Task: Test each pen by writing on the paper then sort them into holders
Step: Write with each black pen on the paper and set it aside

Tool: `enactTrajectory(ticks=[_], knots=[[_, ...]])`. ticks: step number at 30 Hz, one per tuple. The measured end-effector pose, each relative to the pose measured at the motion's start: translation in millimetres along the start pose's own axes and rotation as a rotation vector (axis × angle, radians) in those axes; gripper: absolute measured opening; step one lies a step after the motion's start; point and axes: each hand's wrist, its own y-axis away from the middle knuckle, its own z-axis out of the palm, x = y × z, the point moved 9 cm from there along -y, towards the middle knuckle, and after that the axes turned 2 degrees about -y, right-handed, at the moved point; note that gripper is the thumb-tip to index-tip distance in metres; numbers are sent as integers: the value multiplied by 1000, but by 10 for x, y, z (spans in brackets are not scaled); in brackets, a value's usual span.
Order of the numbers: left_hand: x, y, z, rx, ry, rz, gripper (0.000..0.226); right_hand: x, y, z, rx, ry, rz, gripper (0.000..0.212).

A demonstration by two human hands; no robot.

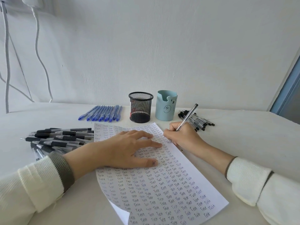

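Clear pen (188,116) pinched in right grip (181,135); left grip (123,148) flat, pressing paper (162,192).

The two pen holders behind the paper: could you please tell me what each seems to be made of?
The black holder looks like painted metal mesh: you can see through its lattice. The blue holder seems smooth, matte plastic or silicone, opaque with a bear face; which one is unclear.
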Motion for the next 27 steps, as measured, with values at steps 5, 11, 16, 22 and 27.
enactTrajectory(ticks=[5,11,16,22,27], knots=[[21,11,-13,1,1,-3,64,-15,-11,13,-1,10,-11,46],[39,21,-32,0,7,0,64,-22,-8,23,-25,2,-11,45],[33,20,-33,-5,14,-4,63,-6,-19,30,-13,-4,-12,42],[30,16,-29,6,13,1,63,-51,15,67,-56,25,-4,39],[22,14,-19,1,12,-1,63,-41,28,50,-54,-12,14,38]])
